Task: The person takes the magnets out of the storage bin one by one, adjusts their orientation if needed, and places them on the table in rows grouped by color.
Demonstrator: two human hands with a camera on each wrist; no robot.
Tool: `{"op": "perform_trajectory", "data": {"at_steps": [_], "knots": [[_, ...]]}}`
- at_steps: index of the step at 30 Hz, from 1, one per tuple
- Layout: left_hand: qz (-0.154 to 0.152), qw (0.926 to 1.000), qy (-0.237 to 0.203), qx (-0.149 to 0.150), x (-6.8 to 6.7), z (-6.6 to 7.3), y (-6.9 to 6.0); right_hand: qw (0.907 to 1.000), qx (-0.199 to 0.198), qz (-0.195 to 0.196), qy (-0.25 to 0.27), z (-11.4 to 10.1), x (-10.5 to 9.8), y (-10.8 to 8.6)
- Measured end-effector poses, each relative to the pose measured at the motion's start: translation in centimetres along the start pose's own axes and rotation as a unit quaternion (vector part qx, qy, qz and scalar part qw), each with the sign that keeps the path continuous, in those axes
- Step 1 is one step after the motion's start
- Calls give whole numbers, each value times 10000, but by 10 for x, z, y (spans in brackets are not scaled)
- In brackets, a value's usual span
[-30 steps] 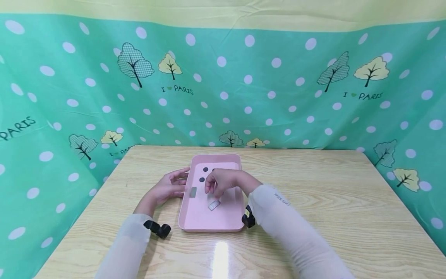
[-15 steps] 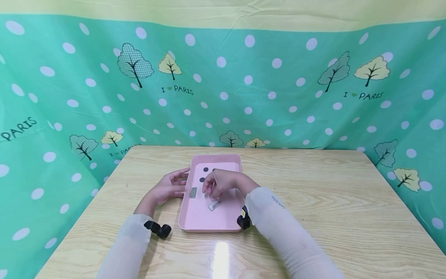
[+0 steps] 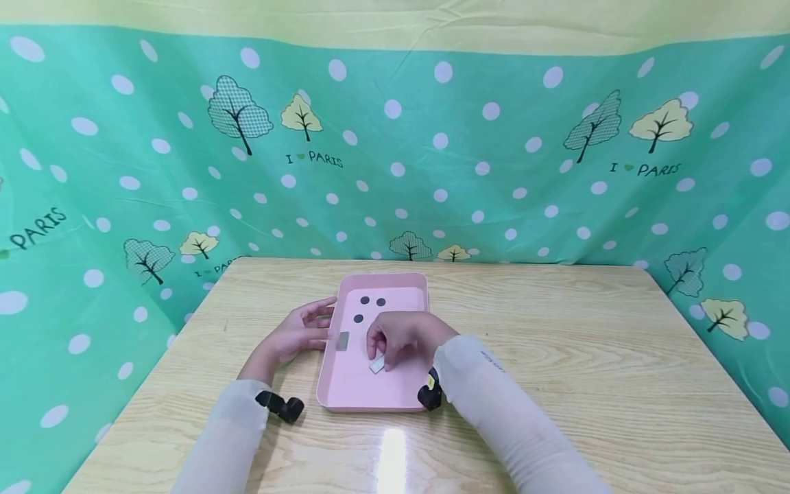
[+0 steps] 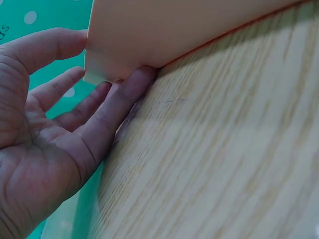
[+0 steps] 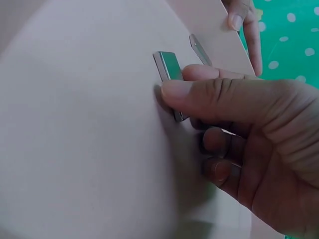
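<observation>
A pink tray (image 3: 352,391) lies on the wooden table, left of its middle. Inside it, my right hand (image 3: 401,335) pinches a small silver rectangular block (image 5: 170,64) between thumb and fingers. The block's mirror-like top and one end show in the right wrist view; the hand covers the rest. Against the tray's outer left wall rest the loosely spread fingers of my left hand (image 3: 295,336); the left wrist view shows fingertips touching the wall low down and at its edge. A second flat silver piece (image 3: 342,341) lies by the tray's inner left wall.
Several small dark discs, among them one disc (image 3: 380,302), lie toward the tray's far end. The wooden table (image 3: 555,343) extends to both sides. Behind it hangs a green dotted curtain (image 3: 469,206).
My right hand has come slightly down and nearer within the tray, now with the silver block between its fingers. A dark disc it covered is in view. My left hand has stayed put.
</observation>
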State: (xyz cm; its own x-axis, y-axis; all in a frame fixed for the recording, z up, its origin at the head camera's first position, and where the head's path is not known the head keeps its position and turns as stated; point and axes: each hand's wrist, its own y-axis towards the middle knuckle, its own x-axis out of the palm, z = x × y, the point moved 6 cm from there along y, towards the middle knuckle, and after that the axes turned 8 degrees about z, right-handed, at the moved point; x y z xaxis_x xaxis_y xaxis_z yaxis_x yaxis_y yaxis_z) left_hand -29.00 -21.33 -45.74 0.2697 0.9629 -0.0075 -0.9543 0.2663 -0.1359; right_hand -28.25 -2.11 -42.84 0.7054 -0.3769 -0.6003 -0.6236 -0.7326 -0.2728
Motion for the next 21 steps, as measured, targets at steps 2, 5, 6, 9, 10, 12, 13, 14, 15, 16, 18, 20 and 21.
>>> {"op": "perform_trajectory", "data": {"at_steps": [2, 5, 6, 9, 10, 12, 13, 14, 15, 16, 18, 20, 21], "knots": [[23, 10000, 4, -5, -1, -1, 0, 9997, -11, 18, -240, -2, 1, 1], [37, 10000, 16, -7, -2, -2, 0, 9988, 35, 52, -488, -2, 3, 2], [42, 10000, 16, -8, -2, -2, 1, 9984, 53, 55, -556, -2, 3, 2], [41, 10000, 12, -6, -2, -2, 1, 9977, 106, 63, -662, -2, 4, 2], [39, 10000, 17, -4, -2, -2, 1, 9977, 112, 54, -671, -2, 4, 2], [40, 10000, 28, -5, -2, -2, 1, 9977, 132, 37, -670, -2, 4, 3], [38, 10000, 43, -2, -2, -2, 1, 9977, 138, 24, -666, -2, 5, 3], [34, 10000, 62, 3, -2, -2, 1, 9977, 139, 13, -664, -2, 5, 3], [34, 10000, 74, 5, -2, -2, 1, 9977, 130, 4, -658, -3, 5, 3], [36, 10000, 85, 7, -2, -2, 1, 9978, 128, -12, -650, -3, 5, 2], [28, 10000, 94, 3, -2, -2, 0, 9979, 110, -1, -644, -3, 4, 2], [22, 10000, 96, 2, -2, -2, 0, 9981, 98, 29, -605, -3, 2, 2], [22, 10000, 94, -3, -2, -2, 0, 9983, 82, 50, -582, -3, 1, 1]]}}
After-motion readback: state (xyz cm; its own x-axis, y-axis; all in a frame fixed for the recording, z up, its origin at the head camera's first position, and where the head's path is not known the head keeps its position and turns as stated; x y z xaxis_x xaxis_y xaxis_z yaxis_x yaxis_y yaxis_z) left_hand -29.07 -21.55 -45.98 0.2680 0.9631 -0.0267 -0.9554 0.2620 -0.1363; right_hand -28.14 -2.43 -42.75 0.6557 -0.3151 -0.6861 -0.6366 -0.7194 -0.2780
